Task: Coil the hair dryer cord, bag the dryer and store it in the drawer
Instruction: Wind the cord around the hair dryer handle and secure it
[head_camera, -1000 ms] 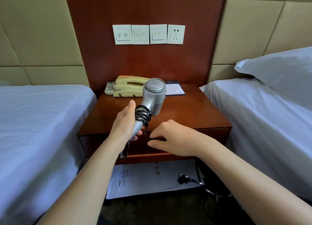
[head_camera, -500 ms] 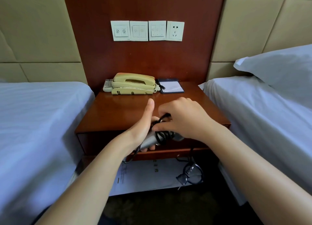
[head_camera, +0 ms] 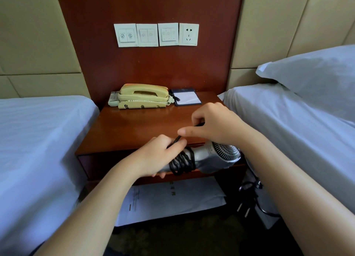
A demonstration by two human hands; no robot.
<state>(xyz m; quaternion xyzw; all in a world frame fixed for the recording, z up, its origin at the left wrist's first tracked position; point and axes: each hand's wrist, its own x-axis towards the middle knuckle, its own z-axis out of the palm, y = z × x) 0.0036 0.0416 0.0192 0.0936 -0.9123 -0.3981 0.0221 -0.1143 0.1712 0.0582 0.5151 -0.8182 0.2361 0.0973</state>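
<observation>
Before the bench front, low and to its right: plug (head_camera: 245, 207), black, dangling on slack cord. Judged to be the length not yet wound.

Level with the bench's front edge:
- Hair dryer (head_camera: 217, 156), silver, held crosswise with its grille end to the right, off the bench.
- Cord (head_camera: 181, 162), several turns round the handle.
- Left hand (head_camera: 159, 156), clasped round the handle, thumb over the cord, apparently pinning the turns so they cannot slip.
- Right hand (head_camera: 217, 125), above the dryer, pinching the running strand, likely to keep it taut for another turn.

Under the bench top: drawer (head_camera: 107, 163), closed. Beneath it: white printed sheet (head_camera: 172, 200); sheet or bag, cannot tell.

Bench (head_camera: 134, 131): glossy red-brown wood. At its back: cream telephone (head_camera: 143, 95), notepad (head_camera: 187, 98) to the right of it.

Flanking the bench: left bed (head_camera: 38, 140) and right bed (head_camera: 288, 121), white sheets; pillow (head_camera: 317, 77) on the right one.

Behind the bench: wood panel with switch plates (head_camera: 147, 34) and socket (head_camera: 188, 34); padded beige wall either side.
</observation>
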